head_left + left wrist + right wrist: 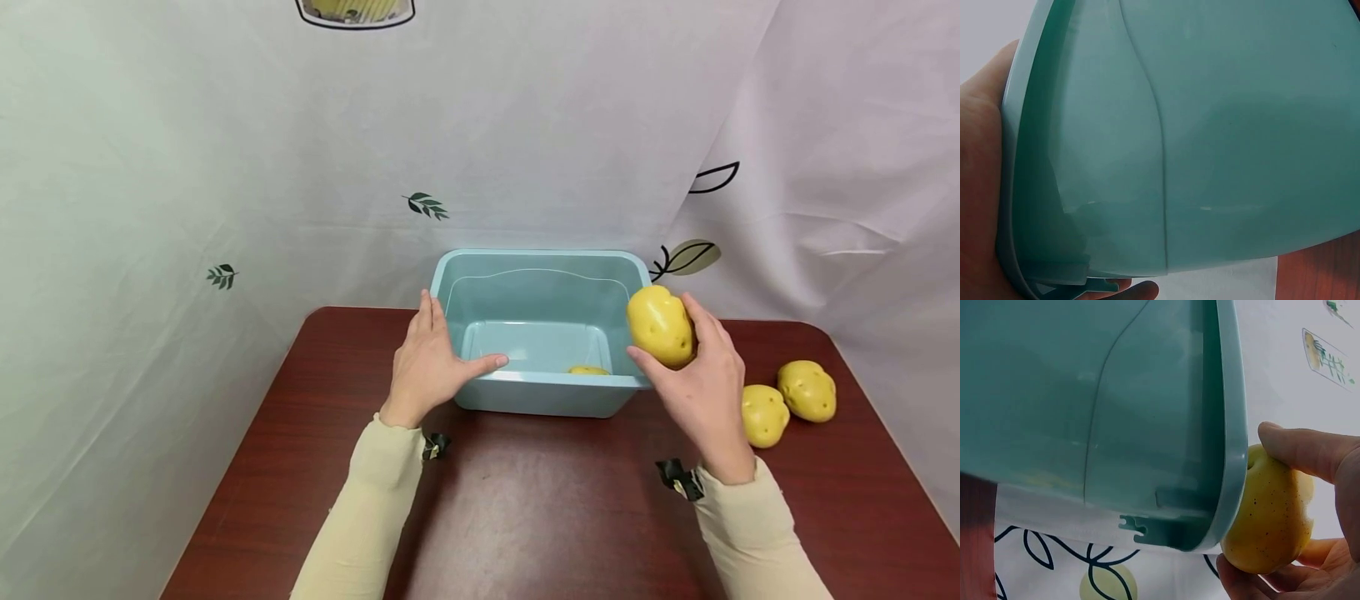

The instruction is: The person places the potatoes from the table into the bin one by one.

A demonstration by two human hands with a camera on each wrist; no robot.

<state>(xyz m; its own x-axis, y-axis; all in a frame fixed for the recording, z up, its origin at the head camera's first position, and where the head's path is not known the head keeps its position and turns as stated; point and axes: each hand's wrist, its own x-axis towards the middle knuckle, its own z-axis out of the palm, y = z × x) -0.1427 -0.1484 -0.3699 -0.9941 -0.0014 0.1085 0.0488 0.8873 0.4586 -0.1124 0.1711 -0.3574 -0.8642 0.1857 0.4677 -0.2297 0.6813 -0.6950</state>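
Note:
A light blue plastic bin (547, 396) stands on the table, its opening facing up. My left hand (427, 362) rests at its left front corner, thumb over the front rim and fingers extended along the left side. In my right hand (705, 383) is a yellow potato (660, 325), gripped between thumb and fingers at the bin's right rim. The right wrist view shows this potato (1269, 519) partly behind the rim (1233, 425). Inside the bin lies another yellow potato (588, 370), mostly hidden by the front wall.
Two more yellow potatoes, a nearer one (763, 416) and a farther one (807, 391), lie on the dark red table (510, 517) right of my right hand. A white cloth (525, 125) with leaf prints hangs behind the table.

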